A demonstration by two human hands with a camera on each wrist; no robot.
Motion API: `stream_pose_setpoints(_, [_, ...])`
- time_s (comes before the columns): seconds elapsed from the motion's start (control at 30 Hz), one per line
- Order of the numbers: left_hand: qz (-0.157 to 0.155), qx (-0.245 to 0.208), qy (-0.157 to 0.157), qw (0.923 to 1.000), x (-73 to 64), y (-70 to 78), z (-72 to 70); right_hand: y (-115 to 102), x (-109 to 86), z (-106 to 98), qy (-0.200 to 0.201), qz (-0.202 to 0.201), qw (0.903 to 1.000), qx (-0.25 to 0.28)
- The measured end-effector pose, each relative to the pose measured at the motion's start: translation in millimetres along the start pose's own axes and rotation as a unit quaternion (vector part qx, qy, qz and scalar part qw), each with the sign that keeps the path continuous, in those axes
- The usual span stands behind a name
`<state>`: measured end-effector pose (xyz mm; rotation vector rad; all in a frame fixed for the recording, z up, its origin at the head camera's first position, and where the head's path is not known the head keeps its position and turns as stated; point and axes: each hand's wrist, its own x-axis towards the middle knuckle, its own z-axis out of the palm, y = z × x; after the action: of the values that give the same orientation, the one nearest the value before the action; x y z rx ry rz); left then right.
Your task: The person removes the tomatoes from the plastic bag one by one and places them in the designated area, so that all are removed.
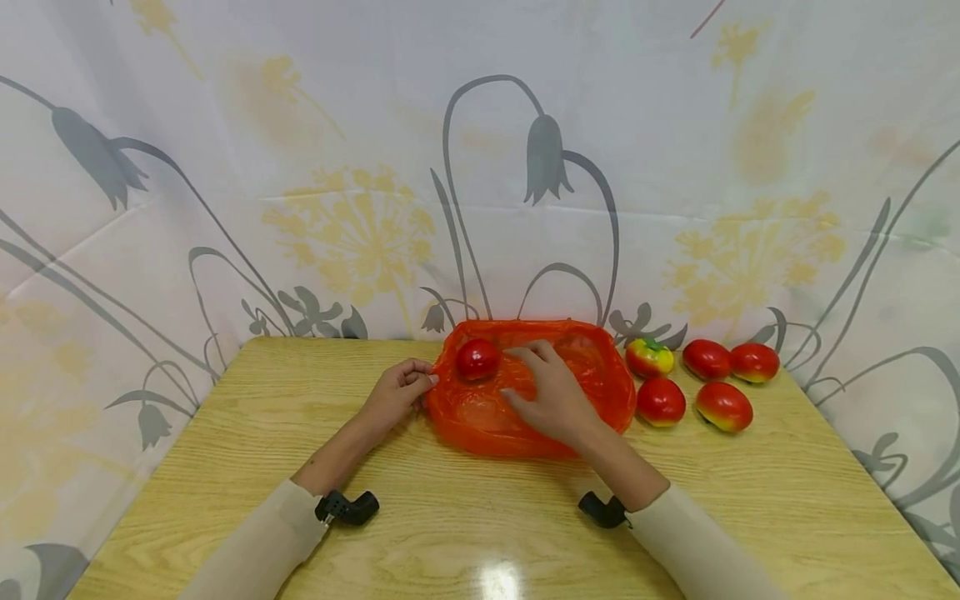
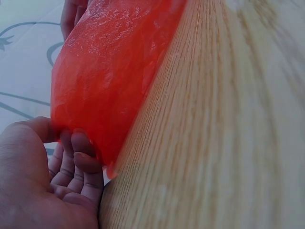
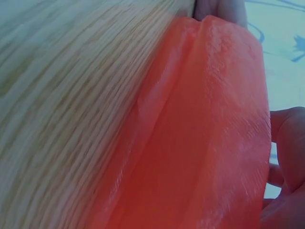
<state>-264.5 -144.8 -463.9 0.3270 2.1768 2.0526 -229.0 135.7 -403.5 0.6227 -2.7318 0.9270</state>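
An orange-red plastic bag [image 1: 495,443] lies spread open on the table, its rim standing up all round. One shiny red toy fruit [image 1: 477,359] sits inside it, toward the left. At the bag's left side my left hand [image 1: 397,390] pinches the rim between thumb and fingers; the left wrist view shows this grip on the thin plastic [image 2: 109,71]. My right hand [image 1: 552,396] hovers over the bag's right half, thumb and fingers apart, to the right of the fruit and not touching it. In the right wrist view the bag's wall hides part of that hand [image 3: 290,162].
Several red-and-yellow toy fruits stand right of the bag, among them one with a green top [image 1: 649,357] and a red one [image 1: 661,402] close to the bag's side. A flower-patterned cloth [image 1: 360,233] hangs behind the wooden table [image 1: 465,508].
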Motion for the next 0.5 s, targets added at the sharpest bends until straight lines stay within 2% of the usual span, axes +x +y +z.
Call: stream_pose_setpoints(0.5, [0.006, 0.009, -0.003, 0.9999, 0.5, -0.8, -1.1, -10.3, 16.0, 18.4, -0.018, 0.005, 0.9998, -0.001])
